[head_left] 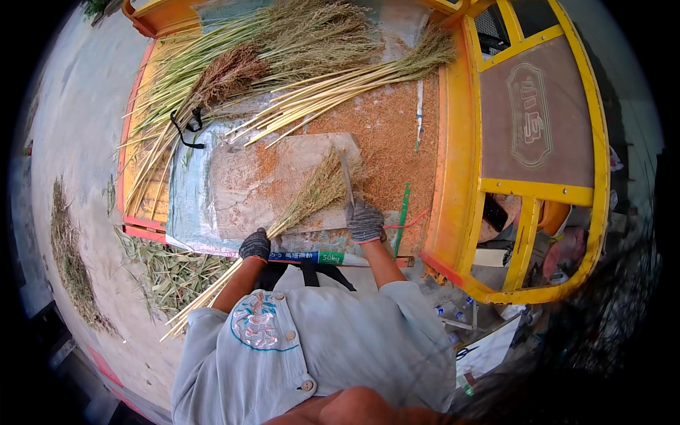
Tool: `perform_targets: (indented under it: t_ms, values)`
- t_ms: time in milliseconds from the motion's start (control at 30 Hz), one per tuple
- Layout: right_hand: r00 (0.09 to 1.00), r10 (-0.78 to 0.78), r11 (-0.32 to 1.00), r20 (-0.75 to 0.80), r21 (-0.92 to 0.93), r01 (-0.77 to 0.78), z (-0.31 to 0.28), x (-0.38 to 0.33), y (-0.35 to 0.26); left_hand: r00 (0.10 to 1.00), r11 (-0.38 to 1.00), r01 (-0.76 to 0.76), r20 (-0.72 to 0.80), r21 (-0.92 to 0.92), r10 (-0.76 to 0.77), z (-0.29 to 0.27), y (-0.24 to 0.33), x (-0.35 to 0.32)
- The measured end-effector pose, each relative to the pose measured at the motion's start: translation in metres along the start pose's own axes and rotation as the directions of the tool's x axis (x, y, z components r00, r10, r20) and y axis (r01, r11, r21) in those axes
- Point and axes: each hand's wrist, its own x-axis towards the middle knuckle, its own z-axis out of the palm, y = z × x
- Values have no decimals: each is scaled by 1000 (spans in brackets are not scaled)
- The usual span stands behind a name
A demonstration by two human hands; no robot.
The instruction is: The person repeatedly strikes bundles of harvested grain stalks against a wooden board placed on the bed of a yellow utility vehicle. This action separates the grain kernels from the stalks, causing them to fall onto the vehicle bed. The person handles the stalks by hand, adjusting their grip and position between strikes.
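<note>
Gloved left hand [256, 245] clamped pale straw stalks [301, 205]; right hand [365, 221] gripped a metal blade [346, 178], seeds partly scraped onto the wooden board [248, 184]; more bundles [283, 49] waited

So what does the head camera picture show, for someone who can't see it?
A person's gloved left hand holds a bundle of stalks on a board, while the gloved right hand holds a blade against its bushy end. More stalks and loose husks lie in a yellow cart.
</note>
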Motion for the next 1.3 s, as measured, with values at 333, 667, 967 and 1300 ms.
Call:
perform_targets:
  t_ms: [333,667,967,1300]
  values:
    - [905,-131,988,404,127,87,26,52,24,1000,1000,0,-8,0,0,9,-8,4]
    - [968,-242,951,-66,184,250,-1,-2,-17,1000,1000,-19,8,6,19,11,-12,11]
    - [924,-240,970,299,116,215,38,47,22,994,990,-104,-51,-97,99,23,-23,11]
    - [997,54,997,60,49,-57,4,14,8,1000,999,21,11,36,-21,-12,0,-5]
